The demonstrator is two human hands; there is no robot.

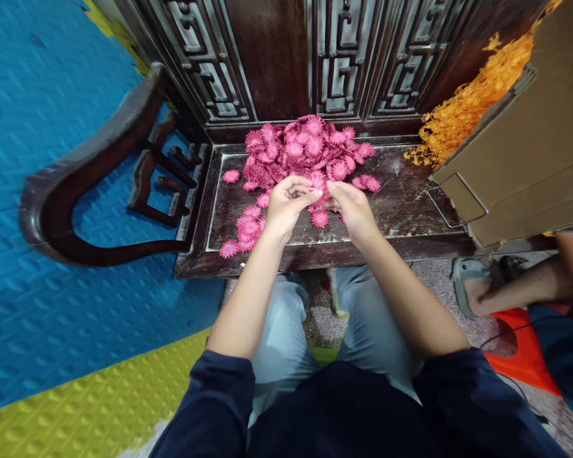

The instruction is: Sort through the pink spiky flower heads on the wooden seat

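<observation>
Both my hands meet over the front of a pile of pink artificial flower heads point(293, 149) on a dark wooden bench seat point(391, 213). My left hand point(286, 205) is closed in a pinch, with a small reddish bit showing near its thumb tip. Opposite it, my right hand point(356, 208) has thumb and fingers pressed together. What either pinch holds is too small and too close in colour to the flowers behind to make out. More loose pink flower heads point(247, 230) lie left of my left hand, and one flower head point(319, 219) sits just below my fingertips.
A curved wooden armrest point(52, 191) bounds the bench's left end; its carved back point(277, 57) rises behind. At right stand a cardboard box point(516, 140) and orange dried-looking flowers point(477, 95). Another person's leg and shoe point(468, 286) show at lower right.
</observation>
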